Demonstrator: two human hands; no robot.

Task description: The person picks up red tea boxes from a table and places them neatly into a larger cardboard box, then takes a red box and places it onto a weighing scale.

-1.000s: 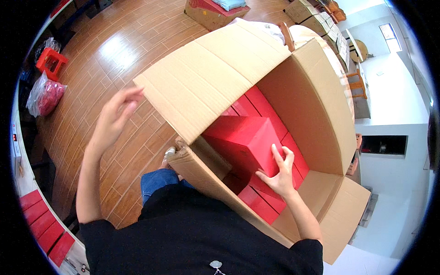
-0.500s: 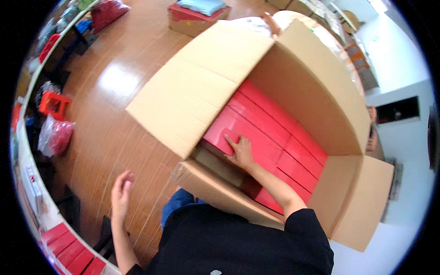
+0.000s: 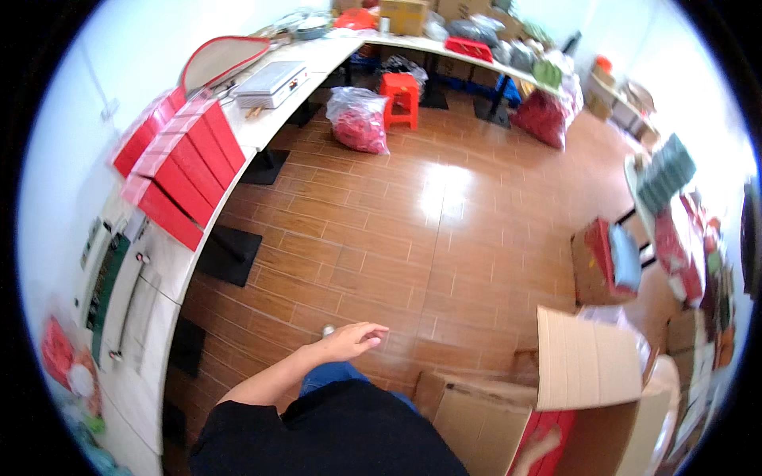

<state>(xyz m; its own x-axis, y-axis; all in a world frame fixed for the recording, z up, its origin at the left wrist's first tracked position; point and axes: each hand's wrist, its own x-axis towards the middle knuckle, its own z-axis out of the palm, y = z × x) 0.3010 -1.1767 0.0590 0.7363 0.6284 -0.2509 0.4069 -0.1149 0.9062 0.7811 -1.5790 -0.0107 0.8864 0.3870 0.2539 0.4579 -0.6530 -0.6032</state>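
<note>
My left hand (image 3: 355, 339) hovers in front of my body above the wooden floor, its fingers loosely stretched out and nothing in them. At the lower right stands a large open cardboard carton (image 3: 480, 428) with a raised flap (image 3: 587, 357). Red boxes (image 3: 562, 420) lie inside it, only partly in view. My right hand (image 3: 542, 446) is inside the carton, over or against the red boxes. Motion blurs its fingers, so their grip does not show.
Along the left wall runs a long white worktable (image 3: 178, 293) with standing red boxes (image 3: 186, 155), a grey flat device (image 3: 270, 83) and a long machine (image 3: 107, 289). A red stool (image 3: 399, 101) and bagged red goods (image 3: 357, 123) stand under its far part. Another carton (image 3: 599, 262) is at the right.
My view has swung left toward the worktable, so the carton now sits at the lower right. My right hand stays in the carton, and its fingers have become blurred.
</note>
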